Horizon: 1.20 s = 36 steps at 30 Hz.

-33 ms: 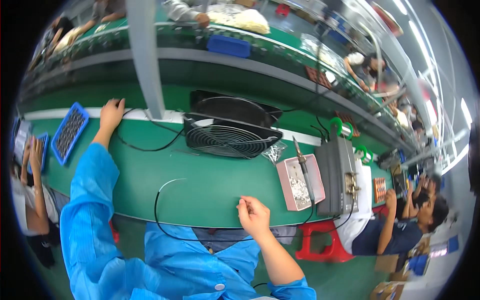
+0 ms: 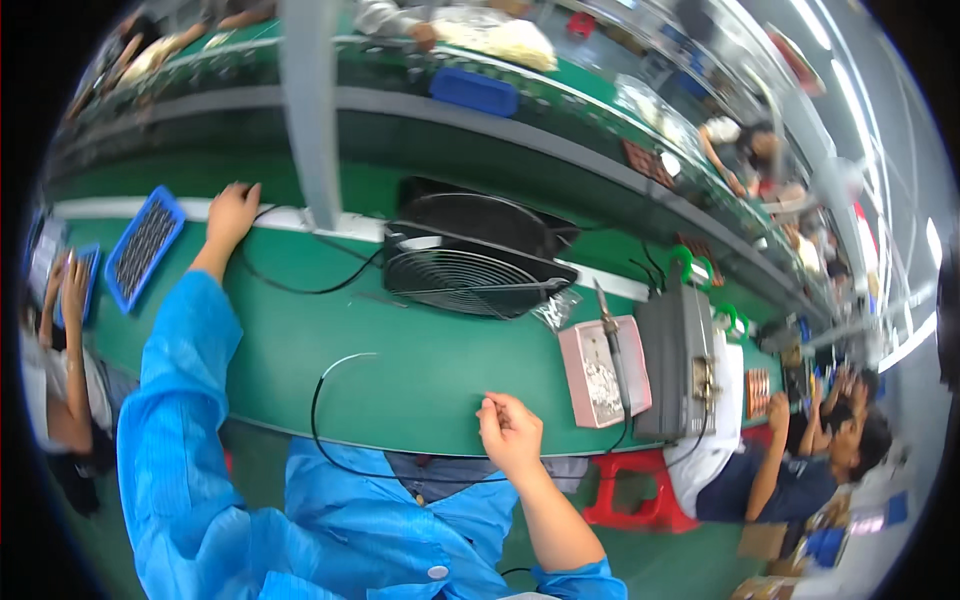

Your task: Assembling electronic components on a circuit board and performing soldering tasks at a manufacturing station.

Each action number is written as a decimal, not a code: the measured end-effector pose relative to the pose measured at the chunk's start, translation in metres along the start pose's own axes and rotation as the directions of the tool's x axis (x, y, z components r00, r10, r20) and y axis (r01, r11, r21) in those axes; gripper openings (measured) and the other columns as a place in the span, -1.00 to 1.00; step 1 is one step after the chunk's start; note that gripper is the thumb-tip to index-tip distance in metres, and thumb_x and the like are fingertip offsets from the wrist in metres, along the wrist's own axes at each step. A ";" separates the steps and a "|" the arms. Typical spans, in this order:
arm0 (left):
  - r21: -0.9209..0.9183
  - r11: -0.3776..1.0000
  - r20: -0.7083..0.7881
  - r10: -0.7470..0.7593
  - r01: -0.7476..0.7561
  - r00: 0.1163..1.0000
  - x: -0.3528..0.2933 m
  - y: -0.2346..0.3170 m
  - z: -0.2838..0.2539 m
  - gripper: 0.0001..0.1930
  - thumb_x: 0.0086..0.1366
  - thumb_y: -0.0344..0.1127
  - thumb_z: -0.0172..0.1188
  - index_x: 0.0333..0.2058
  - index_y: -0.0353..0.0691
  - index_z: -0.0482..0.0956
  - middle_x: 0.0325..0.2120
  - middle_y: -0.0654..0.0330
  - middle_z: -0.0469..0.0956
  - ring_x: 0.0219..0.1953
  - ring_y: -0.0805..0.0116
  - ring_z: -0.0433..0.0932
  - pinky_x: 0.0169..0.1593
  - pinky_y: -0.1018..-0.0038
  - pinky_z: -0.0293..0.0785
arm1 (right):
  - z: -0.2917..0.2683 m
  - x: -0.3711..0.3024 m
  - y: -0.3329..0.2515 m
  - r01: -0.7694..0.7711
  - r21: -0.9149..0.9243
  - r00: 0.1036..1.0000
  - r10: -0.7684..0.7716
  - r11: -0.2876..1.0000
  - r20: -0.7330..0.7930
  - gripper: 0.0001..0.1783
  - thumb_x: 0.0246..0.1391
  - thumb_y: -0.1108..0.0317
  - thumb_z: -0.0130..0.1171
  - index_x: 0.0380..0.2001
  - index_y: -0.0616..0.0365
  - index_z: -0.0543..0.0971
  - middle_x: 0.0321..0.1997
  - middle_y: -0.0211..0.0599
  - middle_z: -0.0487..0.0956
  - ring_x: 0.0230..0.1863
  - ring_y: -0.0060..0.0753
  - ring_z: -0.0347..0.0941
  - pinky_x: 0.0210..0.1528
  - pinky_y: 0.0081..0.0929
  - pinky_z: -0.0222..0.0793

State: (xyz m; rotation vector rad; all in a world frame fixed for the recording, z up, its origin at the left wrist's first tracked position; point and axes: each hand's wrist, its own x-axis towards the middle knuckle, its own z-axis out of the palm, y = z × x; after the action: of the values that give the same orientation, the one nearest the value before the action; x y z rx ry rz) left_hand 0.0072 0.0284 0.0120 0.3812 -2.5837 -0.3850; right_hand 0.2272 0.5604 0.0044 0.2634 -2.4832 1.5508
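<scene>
Across the table (image 2: 290, 360), the left hand (image 2: 234, 214), grip unclear, should avoid snagging the cord (image 2: 318, 291). The right hand (image 2: 511, 434) curls closed.

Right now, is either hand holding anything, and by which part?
Right hand: curled, nothing visible in its grip. Left hand: at the far edge of the green bench, its grip partly hidden, can't tell.

A black fan (image 2: 470, 275) stands just off centre toward twelve o'clock, a blue bin (image 2: 474, 92) farther out that way. A gray post (image 2: 312, 130) rises at eleven, ceiling lights (image 2: 847, 92) glow at two, and a red stool (image 2: 672, 503) sits at five near a seated co-worker (image 2: 770, 487) at four.
</scene>
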 end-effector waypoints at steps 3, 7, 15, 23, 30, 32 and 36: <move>0.001 0.999 -0.026 -0.035 0.035 0.999 0.002 0.025 0.000 -0.59 0.28 -0.04 0.03 -0.31 -0.31 0.65 -0.20 -0.04 0.59 -0.13 -0.09 0.53 0.03 0.14 0.41 | 0.000 0.005 -0.004 -0.048 0.034 0.998 0.047 0.998 0.045 -0.87 0.14 0.54 0.16 -0.24 0.35 0.56 -0.50 -0.32 0.61 -0.57 -0.72 0.46 -0.56 -0.72 0.36; -0.068 0.993 -0.071 -0.100 0.095 0.993 -0.001 0.024 0.000 -0.64 0.27 -0.11 0.03 -0.34 -0.31 0.65 -0.27 -0.04 0.61 -0.17 -0.10 0.54 0.12 0.16 0.36 | 0.017 0.041 -0.036 0.332 -0.029 0.909 -0.311 0.943 0.277 -0.90 0.09 0.55 0.20 -0.30 0.31 0.60 -0.50 -0.30 0.63 -0.59 -0.71 0.47 -0.55 -0.73 0.38; -0.024 0.993 -0.098 -0.116 0.114 0.988 -0.011 0.024 -0.006 -0.67 0.26 -0.17 0.03 -0.39 -0.34 0.64 -0.34 -0.06 0.61 -0.23 -0.07 0.55 0.20 0.16 0.31 | 0.088 0.119 -0.081 0.672 0.073 0.626 -0.617 0.737 0.477 -0.88 -0.05 0.47 0.28 -0.36 0.17 0.64 -0.53 -0.26 0.61 -0.59 -0.29 0.54 -0.55 -0.44 0.43; -0.007 0.961 0.008 -0.275 0.275 0.961 -0.004 0.033 -0.011 -0.70 0.16 -0.17 0.11 -0.36 -0.30 0.63 -0.30 -0.03 0.61 -0.19 -0.04 0.57 0.02 0.16 0.43 | 0.104 0.114 -0.067 0.577 0.082 0.664 -0.525 0.813 0.532 -0.88 -0.01 0.34 0.28 -0.36 0.07 0.64 -0.55 -0.35 0.51 -0.54 -0.22 0.50 -0.52 -0.33 0.43; 0.045 0.952 -0.055 -0.301 0.304 0.952 -0.002 0.029 -0.008 -0.71 0.13 -0.21 0.08 -0.31 -0.30 0.61 -0.25 -0.07 0.60 -0.15 -0.08 0.55 0.02 0.15 0.43 | 0.100 0.109 -0.059 0.568 0.006 0.672 -0.468 0.823 0.574 -0.86 -0.06 0.36 0.34 -0.37 0.10 0.65 -0.46 -0.33 0.47 -0.50 -0.33 0.46 -0.50 -0.40 0.37; 0.046 0.953 -0.062 -0.296 0.299 0.953 0.000 0.028 -0.006 -0.71 0.12 -0.21 0.07 -0.31 -0.30 0.61 -0.25 -0.07 0.60 -0.15 -0.09 0.55 0.03 0.14 0.43 | 0.101 0.118 -0.057 0.536 0.129 0.706 -0.526 0.835 0.475 -0.85 -0.07 0.41 0.35 -0.37 0.13 0.64 -0.46 -0.30 0.47 -0.53 -0.37 0.42 -0.53 -0.44 0.33; 0.034 0.947 -0.070 -0.316 0.319 0.946 0.001 0.028 -0.010 -0.69 0.09 -0.22 0.05 -0.31 -0.33 0.61 -0.23 -0.10 0.59 -0.13 -0.12 0.54 0.05 0.12 0.42 | 0.096 0.122 -0.058 0.380 0.137 0.743 -0.391 0.915 0.543 -0.85 -0.07 0.40 0.35 -0.39 0.16 0.62 -0.40 -0.26 0.52 -0.43 -0.26 0.50 -0.41 -0.42 0.42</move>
State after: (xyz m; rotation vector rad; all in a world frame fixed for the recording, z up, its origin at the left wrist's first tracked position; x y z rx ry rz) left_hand 0.0059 0.0519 0.0301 0.8188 -2.4729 -0.4180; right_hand 0.1167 0.4440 0.0454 1.3304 -2.5585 1.4566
